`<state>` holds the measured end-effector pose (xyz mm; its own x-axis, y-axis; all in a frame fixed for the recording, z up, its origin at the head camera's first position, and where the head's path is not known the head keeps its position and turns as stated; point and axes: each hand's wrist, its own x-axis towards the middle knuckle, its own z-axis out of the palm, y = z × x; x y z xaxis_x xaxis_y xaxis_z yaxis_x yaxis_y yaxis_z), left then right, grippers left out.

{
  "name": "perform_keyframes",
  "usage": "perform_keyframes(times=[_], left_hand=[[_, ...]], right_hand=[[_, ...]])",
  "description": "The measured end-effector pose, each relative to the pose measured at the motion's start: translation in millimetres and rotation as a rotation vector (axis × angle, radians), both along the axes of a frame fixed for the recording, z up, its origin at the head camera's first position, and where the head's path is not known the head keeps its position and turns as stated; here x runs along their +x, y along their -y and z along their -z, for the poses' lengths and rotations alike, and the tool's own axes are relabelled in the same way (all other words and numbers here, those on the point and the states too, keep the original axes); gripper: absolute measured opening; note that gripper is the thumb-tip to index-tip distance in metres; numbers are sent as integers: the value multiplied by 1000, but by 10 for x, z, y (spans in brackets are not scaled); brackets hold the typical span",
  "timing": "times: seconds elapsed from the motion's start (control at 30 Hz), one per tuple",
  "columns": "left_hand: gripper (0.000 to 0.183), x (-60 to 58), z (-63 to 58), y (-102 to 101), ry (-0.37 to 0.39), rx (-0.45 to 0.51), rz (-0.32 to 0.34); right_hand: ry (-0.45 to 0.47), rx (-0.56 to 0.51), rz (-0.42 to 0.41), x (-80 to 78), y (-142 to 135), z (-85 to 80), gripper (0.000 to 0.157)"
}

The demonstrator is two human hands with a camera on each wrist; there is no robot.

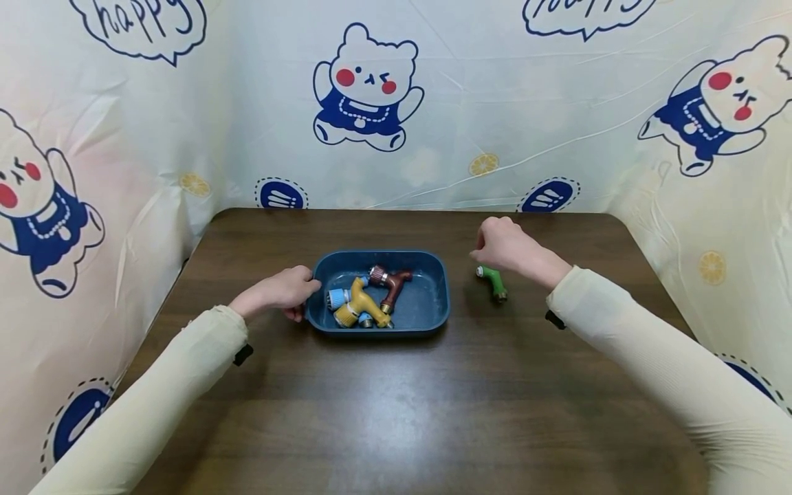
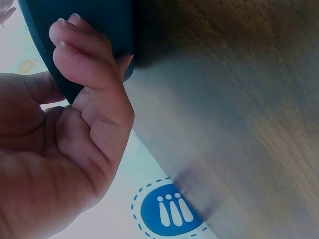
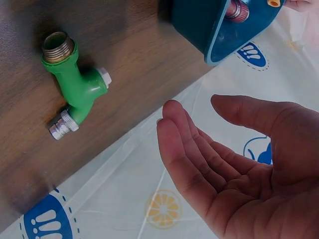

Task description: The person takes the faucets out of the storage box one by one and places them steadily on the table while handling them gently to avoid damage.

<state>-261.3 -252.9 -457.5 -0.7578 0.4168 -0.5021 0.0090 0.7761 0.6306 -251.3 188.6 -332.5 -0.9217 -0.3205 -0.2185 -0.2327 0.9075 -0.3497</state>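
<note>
My left hand [image 1: 281, 289] grips the left end of a dark blue rectangular bin [image 1: 423, 309], thumb over the rim and fingers curled against the outer wall [image 2: 112, 25]. Inside the bin lie a yellow faucet [image 1: 365, 299] and a dark red faucet [image 1: 394, 283] with a ribbed collar. A light blue piece [image 1: 337, 298] shows partly beneath the yellow one. To the bin's right, a green faucet [image 3: 75, 84] with a threaded metal end lies on the table. Just above it is my right hand [image 1: 504, 244], fingers loosely bent, thumb apart and nothing held, as the right wrist view shows.
The brown wooden table [image 1: 383, 399] has its far edge close behind the bin. A pale curtain [image 1: 476, 89] printed with cartoon bears hangs along the back and both sides.
</note>
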Motion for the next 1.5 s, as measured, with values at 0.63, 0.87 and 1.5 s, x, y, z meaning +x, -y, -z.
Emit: perform_keyframes(times=[0.63, 0.87, 1.5], left_hand=[[36, -306, 541, 228, 43, 66, -73], [29, 182, -250, -133, -17, 21, -31], [26, 422, -536, -316, -33, 11, -98]], right_hand=[[-23, -8, -22, 10, 126, -29, 21], [-30, 5, -35, 8, 182, -42, 21], [-31, 8, -50, -12, 315, -36, 21]])
